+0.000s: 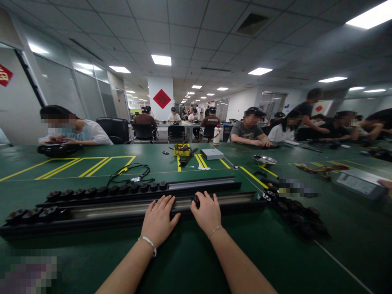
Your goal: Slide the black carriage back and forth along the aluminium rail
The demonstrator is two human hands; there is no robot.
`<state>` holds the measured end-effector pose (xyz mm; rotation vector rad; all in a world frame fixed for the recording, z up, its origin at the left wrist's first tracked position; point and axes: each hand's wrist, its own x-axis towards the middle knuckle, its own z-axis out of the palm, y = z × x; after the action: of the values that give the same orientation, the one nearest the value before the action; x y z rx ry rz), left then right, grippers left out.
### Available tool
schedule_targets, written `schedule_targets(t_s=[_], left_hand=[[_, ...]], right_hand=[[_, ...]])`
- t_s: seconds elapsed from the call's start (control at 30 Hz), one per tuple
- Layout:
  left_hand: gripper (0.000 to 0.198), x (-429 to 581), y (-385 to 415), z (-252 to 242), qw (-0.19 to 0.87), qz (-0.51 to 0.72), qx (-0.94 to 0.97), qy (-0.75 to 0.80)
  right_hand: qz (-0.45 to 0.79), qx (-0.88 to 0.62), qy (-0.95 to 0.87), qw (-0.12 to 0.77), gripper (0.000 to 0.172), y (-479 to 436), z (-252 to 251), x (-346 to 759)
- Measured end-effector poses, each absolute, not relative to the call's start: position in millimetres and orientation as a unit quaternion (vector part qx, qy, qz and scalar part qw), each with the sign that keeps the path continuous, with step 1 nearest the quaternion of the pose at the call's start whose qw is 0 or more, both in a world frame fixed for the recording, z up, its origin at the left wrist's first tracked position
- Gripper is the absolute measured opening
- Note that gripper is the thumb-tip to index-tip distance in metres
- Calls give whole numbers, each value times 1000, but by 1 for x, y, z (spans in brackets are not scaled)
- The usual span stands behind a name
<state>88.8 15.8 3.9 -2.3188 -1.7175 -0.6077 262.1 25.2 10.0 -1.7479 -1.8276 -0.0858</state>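
Note:
A long black rail (101,216) with a pale metal channel lies across the green table in front of me. My left hand (159,218) rests over this rail, palm down and fingers stretched out. To its right, my right hand (208,212) pinches a small round black part (196,200) above the channel. Several dark knob-like parts (33,214) sit at the rail's left end. Behind it is a second rail (202,183), its left portion filled with a row of similar black parts (113,190). More black parts (300,216) lie heaped to the right.
A black cable (131,173), a yellow box with wires (182,150), a grey metal box (212,154) and a steel bowl (264,159) stand farther back. Another silver box (361,183) is at the right. Several people sit around the table.

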Motion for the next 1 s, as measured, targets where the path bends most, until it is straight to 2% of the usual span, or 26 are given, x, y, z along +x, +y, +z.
schedule_targets(t_s=[1.0], left_hand=[[48, 88, 16, 4, 96, -212, -780, -581]], right_hand=[[-20, -656, -678, 331, 24, 29, 12, 275]])
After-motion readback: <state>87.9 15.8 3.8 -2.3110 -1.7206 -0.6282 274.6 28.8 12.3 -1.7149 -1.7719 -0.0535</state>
